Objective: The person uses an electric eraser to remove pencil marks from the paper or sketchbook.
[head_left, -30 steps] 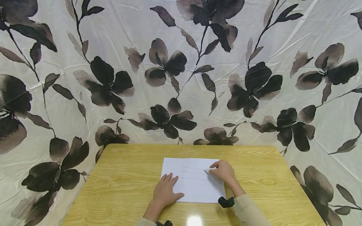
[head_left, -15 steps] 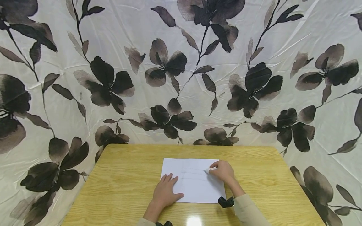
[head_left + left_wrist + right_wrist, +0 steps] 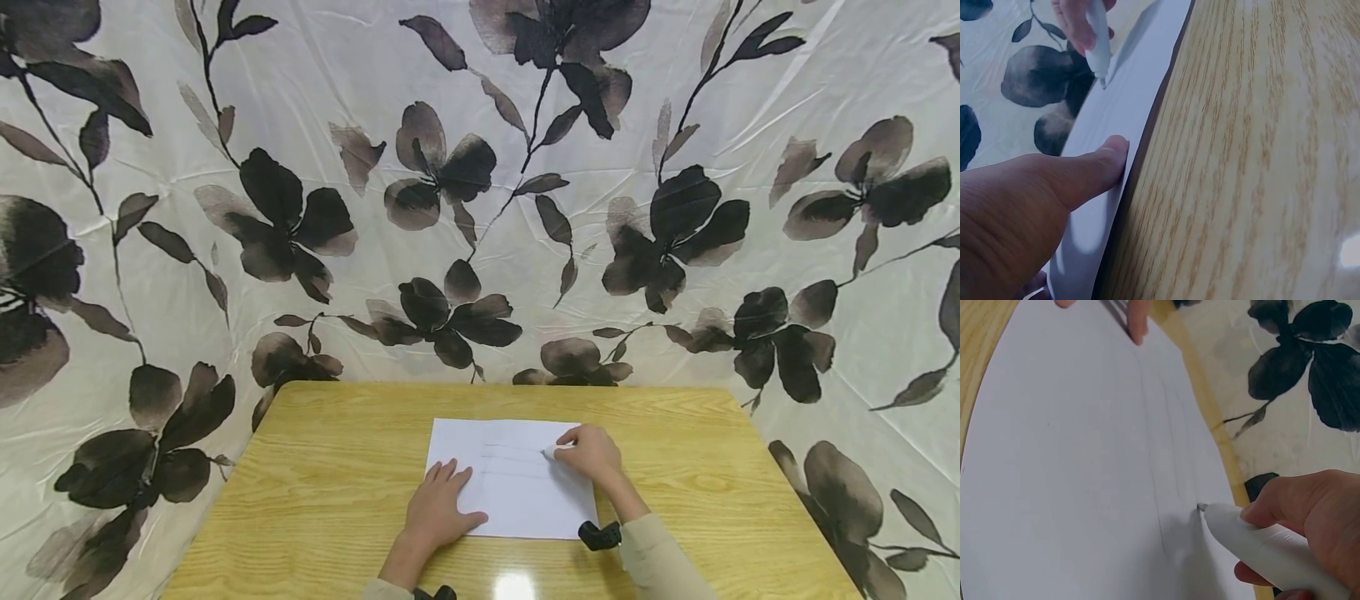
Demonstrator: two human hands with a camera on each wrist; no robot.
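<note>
A white sheet of paper (image 3: pixel 525 508) lies on the table, with several thin faint lines across its upper part. My left hand (image 3: pixel 438 508) rests on the paper's left side, fingers spread; in the left wrist view its thumb (image 3: pixel 1094 172) lies along the paper near the edge. My right hand (image 3: pixel 592 454) grips a thick white pen (image 3: pixel 1266 544) with a small grey tip. That tip meets the paper at the end of one line in the right wrist view. Two left fingertips (image 3: pixel 1138 328) show at the top of that view.
The wood-grain table (image 3: pixel 330 483) extends around the paper on all sides. Behind it and along both sides hangs a white cloth (image 3: pixel 510 242) printed with dark flowers. A black wrist device (image 3: pixel 600 537) sits at the right wrist, over the paper's lower right corner.
</note>
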